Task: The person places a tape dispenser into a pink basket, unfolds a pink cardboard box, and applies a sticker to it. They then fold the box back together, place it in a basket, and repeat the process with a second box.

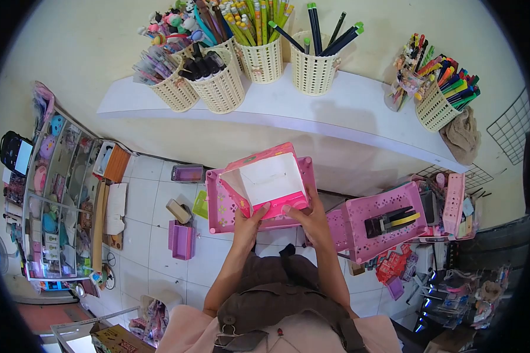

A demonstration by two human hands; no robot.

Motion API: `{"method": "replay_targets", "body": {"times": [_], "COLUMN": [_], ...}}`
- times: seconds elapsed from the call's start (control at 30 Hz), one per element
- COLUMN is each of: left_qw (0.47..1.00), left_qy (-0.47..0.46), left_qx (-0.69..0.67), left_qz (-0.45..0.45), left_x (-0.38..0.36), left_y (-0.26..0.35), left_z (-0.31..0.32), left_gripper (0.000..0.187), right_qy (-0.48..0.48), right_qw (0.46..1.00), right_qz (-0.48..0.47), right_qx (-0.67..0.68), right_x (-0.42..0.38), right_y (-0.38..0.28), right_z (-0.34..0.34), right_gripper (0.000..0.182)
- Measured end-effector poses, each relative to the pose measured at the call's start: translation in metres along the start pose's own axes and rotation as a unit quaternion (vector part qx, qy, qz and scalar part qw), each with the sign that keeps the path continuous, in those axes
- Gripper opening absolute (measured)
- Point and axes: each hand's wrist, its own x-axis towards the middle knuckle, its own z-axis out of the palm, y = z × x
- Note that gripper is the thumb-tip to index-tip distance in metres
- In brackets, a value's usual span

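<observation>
A pink cardboard box (277, 205) with an open top is between my two hands, its white inside facing up at me. My left hand (248, 225) grips the near left corner, thumb on the pink front wall. On the right side, my right hand (312, 220) holds the same box, its thumb also pressed on the front wall. The fingers of both hands are partly hidden beneath and behind the box. Under it is a pink plastic tray (218, 203) with flower-shaped cutouts, largely covered by the box.
Cream woven baskets (315, 73) of pens and pencils stand along a white wall shelf (359, 112). To the right, a pink tray (388, 206) carries a black and yellow tool. Small purple baskets (181, 240) sit on the tiled floor, left. A glass display case (59, 194) stands further left.
</observation>
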Motion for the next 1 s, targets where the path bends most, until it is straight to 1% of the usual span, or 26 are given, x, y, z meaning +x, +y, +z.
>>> {"method": "replay_targets", "body": {"times": [0.07, 0.13, 0.17, 0.23, 0.27, 0.33, 0.37, 0.4, 0.43, 0.47, 0.5, 0.53, 0.57, 0.6, 0.63, 0.67, 0.7, 0.73, 0.77, 0.8, 0.83, 0.87, 0.9, 0.93, 0.97, 1.0], "left_qw": [1.000, 0.998, 0.998, 0.995, 0.995, 0.998, 0.999, 0.999, 0.994, 0.984, 0.974, 0.972, 0.959, 0.943, 0.935, 0.931, 0.899, 0.858, 0.855, 0.807, 0.745, 0.744, 0.685, 0.613, 0.613, 0.587], "left_qy": [-0.004, 0.027, 0.021, 0.035, 0.021, 0.035, 0.032, 0.030, 0.012, -0.004, -0.025, -0.039, -0.047, -0.054, -0.056, -0.068, -0.060, -0.051, -0.067, -0.029, 0.010, -0.006, -0.035, -0.062, -0.075, -0.196], "left_qx": [0.005, 0.045, 0.048, 0.078, 0.082, 0.032, 0.036, 0.039, 0.103, 0.167, 0.220, 0.225, 0.270, 0.315, 0.329, 0.336, 0.427, 0.511, 0.514, 0.583, 0.637, 0.636, 0.645, 0.635, 0.629, 0.636], "left_qz": [0.003, -0.020, -0.025, -0.052, -0.060, -0.028, -0.022, -0.016, -0.038, -0.055, -0.046, -0.052, -0.072, -0.089, -0.121, -0.124, -0.072, -0.015, -0.010, 0.092, 0.195, 0.203, 0.338, 0.466, 0.472, 0.460], "left_x": [0.002, 0.008, 0.012, 0.021, 0.023, 0.026, 0.031, 0.037, 0.037, 0.038, 0.042, 0.046, 0.051, 0.057, 0.063, 0.069, 0.077, 0.080, 0.077, 0.063, 0.051, 0.045, 0.041, 0.041, 0.045, 0.049], "left_y": [-0.001, -0.008, -0.014, -0.024, -0.029, -0.041, -0.052, -0.060, -0.056, -0.050, -0.048, -0.047, -0.046, -0.044, -0.043, -0.047, -0.054, -0.054, -0.054, -0.048, -0.041, -0.034, -0.028, -0.024, -0.023, -0.020], "left_z": [-0.003, -0.013, -0.019, -0.031, -0.035, -0.040, -0.048, -0.057, -0.057, -0.057, -0.058, -0.059, -0.060, -0.061, -0.062, -0.068, -0.078, -0.077, -0.077, -0.065, -0.057, -0.052, -0.048, -0.048, -0.051, -0.056], "left_gripper": [0.025, 0.027, 0.027, 0.029, 0.029, 0.030, 0.033, 0.035, 0.037, 0.040, 0.044, 0.044, 0.044, 0.044, 0.047, 0.047, 0.050, 0.054, 0.054, 0.059, 0.064, 0.064, 0.060, 0.057, 0.057, 0.050], "right_qy": [-0.002, 0.012, 0.021, 0.018, 0.035, 0.130, 0.188, 0.218, 0.319, 0.410, 0.427, 0.501, 0.569, 0.580, 0.607, 0.634, 0.645, 0.656, 0.642, 0.627, 0.651, 0.663, 0.665, 0.666, 0.676, 0.682], "right_qw": [1.000, 0.998, 0.998, 0.997, 0.996, 0.979, 0.966, 0.959, 0.920, 0.869, 0.861, 0.823, 0.778, 0.770, 0.755, 0.740, 0.726, 0.717, 0.743, 0.767, 0.740, 0.730, 0.730, 0.731, 0.721, 0.717], "right_qz": [0.004, -0.010, -0.011, 0.032, 0.028, -0.046, -0.078, -0.079, -0.121, -0.161, -0.161, -0.189, -0.218, -0.219, -0.199, -0.179, -0.164, -0.167, -0.126, -0.087, -0.127, -0.133, -0.130, -0.127, -0.133, -0.132], "right_qx": [-0.007, -0.063, -0.062, -0.074, -0.072, -0.149, -0.159, -0.161, -0.193, -0.225, -0.225, -0.191, -0.155, -0.153, -0.146, -0.137, -0.173, -0.168, -0.137, -0.105, -0.110, -0.104, -0.089, -0.074, -0.070, -0.059], "right_x": [0.000, -0.002, -0.004, -0.011, -0.016, -0.035, -0.046, -0.060, -0.075, -0.086, -0.094, -0.102, -0.107, -0.108, -0.108, -0.106, -0.102, -0.097, -0.092, -0.089, -0.082, -0.081, -0.078, -0.076, -0.074, -0.072], "right_y": [0.003, 0.012, 0.014, 0.014, 0.015, 0.018, 0.019, 0.023, 0.029, 0.034, 0.038, 0.043, 0.048, 0.051, 0.051, 0.051, 0.049, 0.044, 0.039, 0.035, 0.047, 0.046, 0.044, 0.041, 0.040, 0.039], "right_z": [-0.001, -0.005, -0.008, -0.017, -0.024, -0.044, -0.055, -0.070, -0.086, -0.101, -0.116, -0.129, -0.140, -0.149, -0.158, -0.165, -0.168, -0.170, -0.172, -0.172, -0.181, -0.180, -0.178, -0.176, -0.175, -0.175], "right_gripper": [0.067, 0.062, 0.062, 0.057, 0.057, 0.052, 0.043, 0.043, 0.039, 0.035, 0.035, 0.031, 0.028, 0.028, 0.028, 0.028, 0.025, 0.025, 0.023, 0.022, 0.025, 0.025, 0.025, 0.025, 0.025, 0.024]}}
